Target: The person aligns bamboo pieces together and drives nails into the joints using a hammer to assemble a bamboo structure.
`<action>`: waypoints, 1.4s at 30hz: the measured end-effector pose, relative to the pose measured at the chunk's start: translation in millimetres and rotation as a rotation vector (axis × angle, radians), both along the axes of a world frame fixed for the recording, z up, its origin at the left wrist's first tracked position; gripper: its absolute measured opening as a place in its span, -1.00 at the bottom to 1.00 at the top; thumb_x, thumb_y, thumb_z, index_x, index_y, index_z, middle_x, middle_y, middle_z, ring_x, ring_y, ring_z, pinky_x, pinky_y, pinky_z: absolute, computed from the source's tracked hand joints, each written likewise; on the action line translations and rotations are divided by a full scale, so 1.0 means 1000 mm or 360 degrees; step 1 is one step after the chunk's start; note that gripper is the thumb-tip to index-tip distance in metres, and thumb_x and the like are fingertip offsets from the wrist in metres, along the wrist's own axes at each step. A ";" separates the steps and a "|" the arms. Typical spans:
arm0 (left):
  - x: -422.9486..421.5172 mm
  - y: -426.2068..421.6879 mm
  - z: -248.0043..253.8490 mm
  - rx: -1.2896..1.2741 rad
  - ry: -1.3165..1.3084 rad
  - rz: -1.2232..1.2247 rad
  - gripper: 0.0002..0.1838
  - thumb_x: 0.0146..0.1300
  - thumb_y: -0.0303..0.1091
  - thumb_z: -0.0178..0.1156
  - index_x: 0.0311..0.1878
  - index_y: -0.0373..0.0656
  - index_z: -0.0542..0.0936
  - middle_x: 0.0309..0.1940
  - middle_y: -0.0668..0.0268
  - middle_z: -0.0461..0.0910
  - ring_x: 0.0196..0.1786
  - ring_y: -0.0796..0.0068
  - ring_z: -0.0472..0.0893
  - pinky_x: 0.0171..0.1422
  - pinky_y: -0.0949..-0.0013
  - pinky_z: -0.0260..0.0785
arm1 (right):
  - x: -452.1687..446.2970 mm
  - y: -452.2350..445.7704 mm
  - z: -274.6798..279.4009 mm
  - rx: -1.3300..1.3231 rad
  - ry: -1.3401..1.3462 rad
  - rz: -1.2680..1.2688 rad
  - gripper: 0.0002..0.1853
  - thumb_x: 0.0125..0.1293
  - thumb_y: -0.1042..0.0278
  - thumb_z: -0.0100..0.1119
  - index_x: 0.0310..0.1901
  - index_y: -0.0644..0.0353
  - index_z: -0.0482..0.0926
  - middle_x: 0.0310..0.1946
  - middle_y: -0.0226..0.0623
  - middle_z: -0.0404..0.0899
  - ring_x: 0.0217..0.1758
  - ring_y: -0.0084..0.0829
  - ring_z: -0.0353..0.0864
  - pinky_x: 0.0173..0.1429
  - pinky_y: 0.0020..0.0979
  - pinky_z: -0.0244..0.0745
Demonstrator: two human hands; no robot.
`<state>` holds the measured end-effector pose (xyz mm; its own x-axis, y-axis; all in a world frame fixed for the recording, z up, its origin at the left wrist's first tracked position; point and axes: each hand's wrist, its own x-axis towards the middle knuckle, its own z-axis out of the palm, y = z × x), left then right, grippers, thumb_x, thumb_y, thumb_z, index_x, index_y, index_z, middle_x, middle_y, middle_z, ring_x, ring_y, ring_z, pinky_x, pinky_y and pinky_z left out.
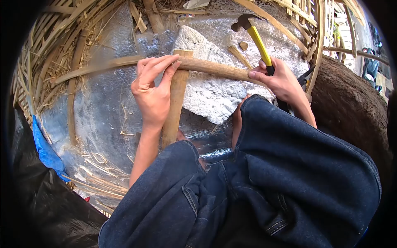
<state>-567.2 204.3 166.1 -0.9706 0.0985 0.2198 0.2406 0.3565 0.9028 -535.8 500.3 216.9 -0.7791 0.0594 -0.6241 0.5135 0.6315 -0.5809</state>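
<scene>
My left hand (155, 89) pinches a long bamboo strip (215, 69) where it crosses over a flat wooden slat (177, 97). That slat runs down toward my knee, its upper end against a rough white stone block (213, 99). On the right, my right hand (283, 80) is closed around the handle of a hammer (259, 43) with a yellow and black grip, its metal head pointing up and away. The thumb of that hand also rests on the right end of the bamboo strip.
Woven bamboo strips (58, 37) curve around the upper left, with more at the upper right. A brown log (347, 91) lies at the right. Blue plastic (47, 151) and loose split strips (99, 186) are at the lower left. Silvery sheeting (103, 107) covers the ground.
</scene>
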 end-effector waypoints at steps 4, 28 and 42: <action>-0.008 -0.004 0.009 -0.0063 -0.0069 -0.0105 -0.71 0.18 -0.61 0.37 -0.02 -0.15 0.77 -0.19 0.34 0.73 -0.09 0.49 0.55 0.03 0.43 0.44 | -0.001 0.000 0.002 -0.0008 -0.0017 0.0017 -0.57 0.24 0.08 0.44 -0.33 0.16 0.37 -0.41 -0.28 0.62 -0.27 -0.51 0.57 -0.12 -0.37 0.47; -0.023 -0.013 0.035 -0.0352 -0.0121 -0.0466 -0.74 0.22 -0.72 0.25 -0.05 -0.26 0.67 -0.26 0.28 0.67 -0.11 0.45 0.74 0.02 0.43 0.61 | -0.001 -0.002 0.003 0.0027 -0.0022 -0.0009 -0.58 0.24 0.07 0.45 -0.34 0.14 0.38 -0.45 -0.33 0.58 -0.31 -0.51 0.54 -0.13 -0.37 0.46; -0.015 -0.009 0.028 -0.0346 0.0120 -0.0345 -0.70 0.14 -0.69 0.34 -0.07 -0.18 0.74 -0.26 0.31 0.70 -0.23 0.50 0.64 -0.16 0.44 0.52 | -0.001 -0.001 0.001 0.0030 -0.0009 0.0027 -0.57 0.24 0.05 0.44 -0.32 0.16 0.38 -0.41 -0.26 0.63 -0.26 -0.48 0.60 -0.09 -0.37 0.49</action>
